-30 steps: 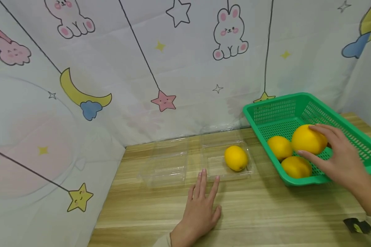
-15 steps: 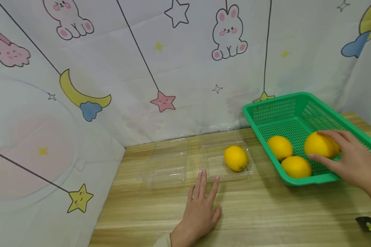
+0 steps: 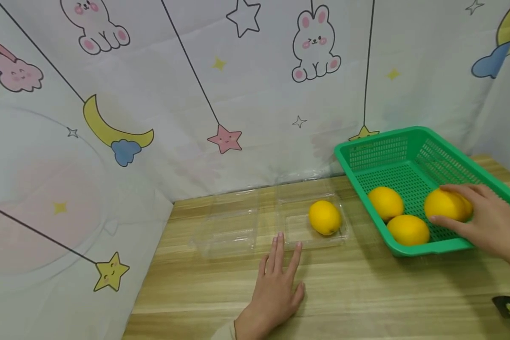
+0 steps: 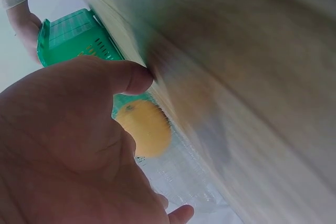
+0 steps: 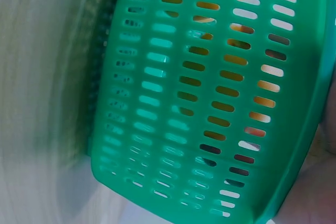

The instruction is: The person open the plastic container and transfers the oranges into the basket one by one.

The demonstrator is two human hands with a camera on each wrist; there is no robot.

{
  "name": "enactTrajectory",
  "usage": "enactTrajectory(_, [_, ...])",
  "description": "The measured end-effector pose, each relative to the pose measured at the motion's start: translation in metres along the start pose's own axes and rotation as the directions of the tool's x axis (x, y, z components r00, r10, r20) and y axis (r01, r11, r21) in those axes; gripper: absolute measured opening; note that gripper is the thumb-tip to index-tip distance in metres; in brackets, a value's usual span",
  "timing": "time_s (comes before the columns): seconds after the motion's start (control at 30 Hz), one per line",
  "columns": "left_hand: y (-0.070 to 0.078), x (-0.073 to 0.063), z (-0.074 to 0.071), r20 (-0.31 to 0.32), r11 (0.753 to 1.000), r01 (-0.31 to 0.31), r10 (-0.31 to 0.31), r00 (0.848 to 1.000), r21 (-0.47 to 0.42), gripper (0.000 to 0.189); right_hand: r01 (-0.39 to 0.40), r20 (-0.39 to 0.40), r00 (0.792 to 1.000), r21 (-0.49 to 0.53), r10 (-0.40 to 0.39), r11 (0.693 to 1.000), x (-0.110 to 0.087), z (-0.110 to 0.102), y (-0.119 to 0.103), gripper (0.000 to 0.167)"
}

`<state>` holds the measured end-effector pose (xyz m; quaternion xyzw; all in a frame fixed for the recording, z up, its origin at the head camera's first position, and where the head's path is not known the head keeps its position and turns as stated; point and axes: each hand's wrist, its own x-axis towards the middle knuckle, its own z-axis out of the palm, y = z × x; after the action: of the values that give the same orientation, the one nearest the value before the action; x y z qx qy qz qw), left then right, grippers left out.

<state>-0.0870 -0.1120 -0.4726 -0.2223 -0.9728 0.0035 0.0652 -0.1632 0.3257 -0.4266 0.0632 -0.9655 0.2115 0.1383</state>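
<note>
In the head view my right hand [image 3: 493, 224] reaches over the near right side of the green basket [image 3: 408, 250]. Thumb and fingers grip a lemon [image 3: 444, 205] low inside it, and another yellow fruit shows partly behind that one. Two more lemons, one nearer [image 3: 408, 230] and one farther [image 3: 385, 203], lie against the basket's left side. My left hand [image 3: 274, 288] lies with fingers extended on the table, fingertips at the near edge of a clear plastic container [image 3: 297, 226]. A lemon [image 3: 325, 217] sits in that container's right part. Slotted basket wall [image 5: 210, 93] mostly hides the right hand's work in the right wrist view.
Left of the lemon's container stands a second clear plastic container [image 3: 229, 231], also with its lid up. Behind the wooden table [image 3: 187, 293] hangs a white cloth [image 3: 263, 94] printed with rabbits and stars. It also borders the left side.
My right hand has moved right and down with the lemon, from above the left lemons to low in the basket's right side. The left hand has stayed in place.
</note>
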Motion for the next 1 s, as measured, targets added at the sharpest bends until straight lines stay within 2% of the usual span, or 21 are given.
enactTrajectory(0.17, [0.000, 0.000, -0.003, -0.014, 1.000, 0.000, 0.000, 1.000, -0.004, 0.084, 0.002, 0.098, 0.995, -0.045, 0.002, 0.999, 0.005, -0.005, 0.002, 0.076])
enactTrajectory(0.33, [0.001, 0.000, -0.004, 0.007, 1.000, 0.005, -0.005, 1.000, -0.010, 0.083, -0.020, 0.195, 0.980, -0.064, 0.032, 0.998, 0.008, -0.008, 0.004, 0.081])
enactTrajectory(0.57, [0.001, 0.001, -0.003, 0.037, 1.000, 0.014, -0.014, 0.999, -0.003, 0.084, -0.044, 0.287, 0.956, -0.055, 0.058, 0.997, 0.011, -0.010, 0.008, 0.084])
enactTrajectory(0.87, [0.002, 0.003, 0.000, -0.002, 1.000, 0.006, -0.006, 1.000, -0.016, 0.084, -0.067, 0.330, 0.940, -0.071, 0.087, 0.995, 0.013, -0.010, 0.013, 0.088])
enactTrajectory(1.0, [0.001, 0.001, 0.000, -0.002, 1.000, 0.014, -0.014, 1.000, -0.020, 0.084, -0.049, 0.337, 0.938, -0.090, 0.076, 0.995, 0.014, -0.008, 0.015, 0.082])
